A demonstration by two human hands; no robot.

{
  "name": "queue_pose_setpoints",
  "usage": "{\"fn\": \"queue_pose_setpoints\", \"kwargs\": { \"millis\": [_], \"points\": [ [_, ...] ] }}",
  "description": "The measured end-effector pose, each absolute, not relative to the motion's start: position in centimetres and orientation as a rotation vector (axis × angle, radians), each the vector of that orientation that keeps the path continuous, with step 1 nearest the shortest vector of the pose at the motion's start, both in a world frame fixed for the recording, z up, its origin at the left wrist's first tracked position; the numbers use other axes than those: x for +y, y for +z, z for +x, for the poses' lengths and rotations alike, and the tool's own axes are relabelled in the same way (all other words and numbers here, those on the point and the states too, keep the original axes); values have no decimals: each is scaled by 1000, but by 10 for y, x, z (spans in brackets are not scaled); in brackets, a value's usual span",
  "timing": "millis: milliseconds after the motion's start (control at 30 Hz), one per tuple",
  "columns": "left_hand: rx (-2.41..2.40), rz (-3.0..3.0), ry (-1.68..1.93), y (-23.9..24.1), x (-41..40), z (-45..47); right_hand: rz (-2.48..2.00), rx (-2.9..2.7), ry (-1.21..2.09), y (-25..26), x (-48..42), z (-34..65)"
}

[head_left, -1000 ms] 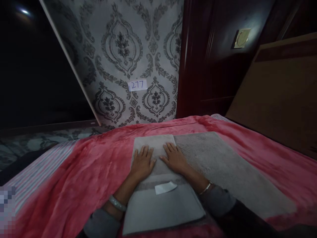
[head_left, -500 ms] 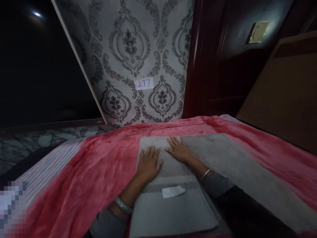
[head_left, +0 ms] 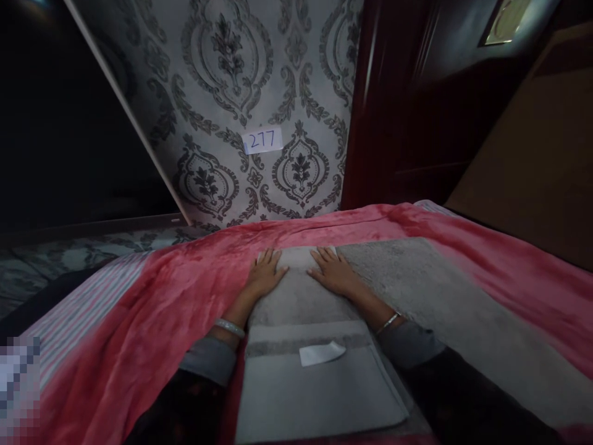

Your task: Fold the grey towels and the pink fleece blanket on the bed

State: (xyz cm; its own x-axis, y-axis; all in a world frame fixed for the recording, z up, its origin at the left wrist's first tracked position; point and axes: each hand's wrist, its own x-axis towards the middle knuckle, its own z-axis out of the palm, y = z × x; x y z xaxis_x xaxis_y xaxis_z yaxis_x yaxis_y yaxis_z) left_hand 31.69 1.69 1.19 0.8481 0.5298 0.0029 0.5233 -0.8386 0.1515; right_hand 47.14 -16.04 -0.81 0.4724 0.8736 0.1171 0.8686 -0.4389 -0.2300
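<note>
A grey cloth, perhaps a towel or mat (head_left: 301,296), lies partly folded over itself on a red plush blanket (head_left: 185,309). Flat on the far left corner of the folded part rests my left hand (head_left: 266,273), fingers spread. My right hand (head_left: 336,273) presses flat near the far right corner of the same fold, its fingers also spread. A small white label (head_left: 322,353) lies on the smoother, lighter near section of the cloth. To the right, a single layer (head_left: 426,296) of the grey cloth stretches toward the lower right.
Striped bedding (head_left: 97,296) shows beyond the blanket's left side. A patterned wall (head_left: 296,80) bears a paper marked 277 (head_left: 262,140). A large dark screen (head_left: 69,136) stands at the left, with a dark red door (head_left: 403,136) and brown cardboard (head_left: 532,161) at the right.
My left hand has slid left and away from me to the cloth's far left corner. My right hand stays near the far right corner. The view has tilted slightly down.
</note>
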Motion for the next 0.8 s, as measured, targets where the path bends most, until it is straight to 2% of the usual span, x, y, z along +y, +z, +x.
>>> {"fn": "queue_pose_setpoints", "kwargs": {
  "millis": [367, 567, 733, 800],
  "points": [
    [850, 2790, -44, 21, -4, 284, -2468, -1508, 66, 2, -163, 470],
    [694, 2692, 204, 4, -36, 216, -2457, -1597, 143, -2, -202, 459],
    [728, 1982, 624, -1, -50, 190, -2390, -1660, 122, -23, -270, 444],
    [726, 1596, 664, 3, -53, 189, -2362, -1663, 168, -27, -293, 440]
  ]
}}
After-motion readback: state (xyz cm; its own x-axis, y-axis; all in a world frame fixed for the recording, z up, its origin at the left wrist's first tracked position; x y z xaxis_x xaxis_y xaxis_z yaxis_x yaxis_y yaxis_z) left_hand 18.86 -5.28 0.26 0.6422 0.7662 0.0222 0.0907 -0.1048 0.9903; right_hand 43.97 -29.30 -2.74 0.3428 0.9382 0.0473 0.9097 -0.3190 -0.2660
